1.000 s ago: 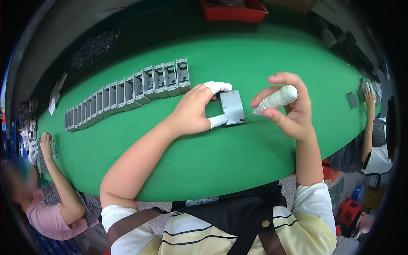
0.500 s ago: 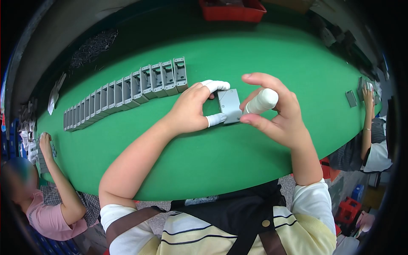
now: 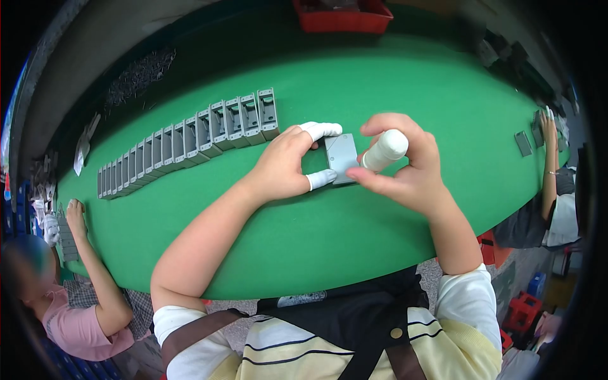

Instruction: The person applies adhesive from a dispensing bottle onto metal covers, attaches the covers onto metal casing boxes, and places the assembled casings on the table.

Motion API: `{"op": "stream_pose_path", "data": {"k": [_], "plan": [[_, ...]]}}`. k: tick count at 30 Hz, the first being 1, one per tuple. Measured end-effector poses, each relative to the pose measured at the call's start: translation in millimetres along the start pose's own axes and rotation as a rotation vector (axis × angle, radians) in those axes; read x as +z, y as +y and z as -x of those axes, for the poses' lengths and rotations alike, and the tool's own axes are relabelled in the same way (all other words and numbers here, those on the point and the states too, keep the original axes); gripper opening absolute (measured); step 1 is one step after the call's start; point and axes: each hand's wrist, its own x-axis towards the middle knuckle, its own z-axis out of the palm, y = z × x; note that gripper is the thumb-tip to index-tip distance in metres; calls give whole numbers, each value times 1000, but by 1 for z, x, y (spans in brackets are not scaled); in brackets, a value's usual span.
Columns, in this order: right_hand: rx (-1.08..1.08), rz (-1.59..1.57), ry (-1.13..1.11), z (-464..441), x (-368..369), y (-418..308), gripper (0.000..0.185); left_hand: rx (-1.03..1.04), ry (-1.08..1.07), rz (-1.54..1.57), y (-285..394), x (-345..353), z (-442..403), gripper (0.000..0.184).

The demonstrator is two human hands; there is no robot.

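Observation:
A small grey box-shaped housing stands on the green table, its flat face toward me and small holes near its corners. My left hand is closed on it from the left, with white covers on thumb and forefinger. At its right edge is my right hand, thumb against the lower right corner. That hand's fingers are curled and one wears a thick white cover. Whatever lies between them is hidden. To the left runs a curved row of similar grey housings, open sides facing me.
A red bin stands at the table's far edge. Small dark parts lie heaped at the back left, near a white scrap. Co-workers sit left and right, with a hand and another hand beside grey parts.
My right hand has shifted slightly left, bringing its thumb onto the housing's lower right corner. My left hand stays in place. The left co-worker's hand has moved a little.

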Motion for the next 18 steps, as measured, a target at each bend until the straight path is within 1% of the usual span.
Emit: {"op": "stream_pose_path", "data": {"k": [4,6,8,9,10,11,12,14,15,18], "plan": [[-84,53,93,0,6,2,41,35,6,-4,-4,2,-1,57],[-38,2,160,4,5,10,41,58,1,-34,-3,1,-1,57],[80,-160,231,11,1,15,41,153,2,-115,-7,4,2,70],[177,-293,264,13,-2,17,41,184,-2,-135,-5,4,2,75],[212,-353,364,10,-5,21,39,216,-7,-154,-1,4,1,80],[251,-412,463,8,-8,23,38,174,-73,-238,5,4,3,87],[293,-470,562,6,-11,25,37,160,-105,-272,10,5,3,90],[374,-609,610,3,-20,28,33,181,-191,-371,18,8,1,90],[414,-674,634,1,-24,28,31,195,-198,-411,18,8,1,83],[569,-876,656,5,-25,39,28,151,-214,-354,26,5,1,74]]}}
